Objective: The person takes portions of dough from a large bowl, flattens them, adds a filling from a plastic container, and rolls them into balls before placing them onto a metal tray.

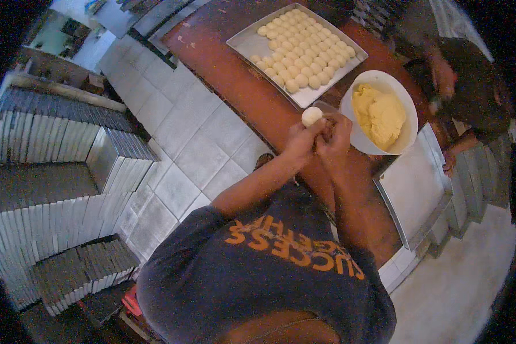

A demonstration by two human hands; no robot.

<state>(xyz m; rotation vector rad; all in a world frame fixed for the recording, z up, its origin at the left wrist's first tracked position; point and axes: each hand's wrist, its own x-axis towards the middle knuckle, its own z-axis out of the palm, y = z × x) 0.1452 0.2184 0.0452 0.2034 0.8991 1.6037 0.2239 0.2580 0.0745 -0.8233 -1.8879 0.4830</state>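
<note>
- Red-brown table (pixel 212 54) is spanning upper centre.
- My left hand (pixel 301 139) is holding a pale ball (pixel 312 117) — my right hand (pixel 337 135) is touching it, grip unclear.
- I'm judging light, even pressure best.

The person at the desk wears a dark T-shirt (pixel 212 281), a washed-out navy or charcoal to my eye, roomy in cut and softly creased. Bold orange lettering (pixel 292 246) runs across the chest in blocky capitals, in more than one row, bending with the cloth. The left sleeve (pixel 183 226) is short and loose, plain dark like the body of the shirt, and leaves the forearm uncovered; the right one matches it. At the collar the neckline (pixel 281 314) looks rounded, with a thin line near it that may be a fine cord, too blurred to tell. The left hand (pixel 304 139) and right hand (pixel 336 137) are bare
</note>
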